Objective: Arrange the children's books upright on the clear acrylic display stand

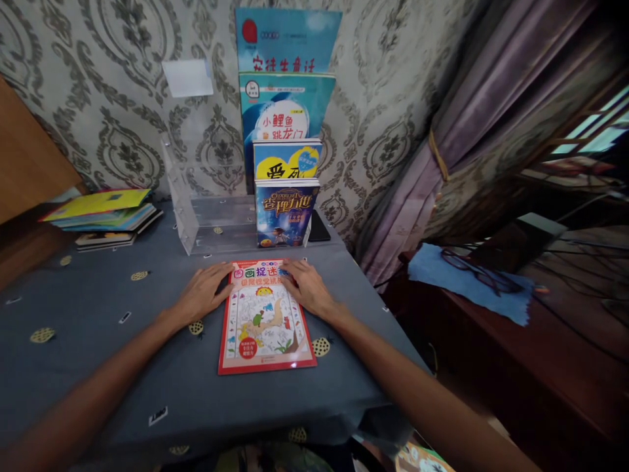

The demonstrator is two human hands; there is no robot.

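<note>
A red-bordered picture book [265,321] lies flat on the cloth-covered table, its cover up, with a smiling sun and small animals drawn on it. At its upper left corner, my left hand [205,288] closes on the edge, fingertips at the top and thumb on the cover. My right hand [309,288] takes the upper right corner the same way, its fingers covering part of the title. Just behind the book stands a clear acrylic stepped rack [211,226], with a dark blue book [285,213] in its front tier.
Behind it in the rack rise a yellow-and-blue book [287,160] and taller teal books [289,88]. A book pile [105,216] lies at the left. A black flat object [319,227] sits beside the rack. Glasses [484,272] rest on a blue cloth [442,269] at right.
</note>
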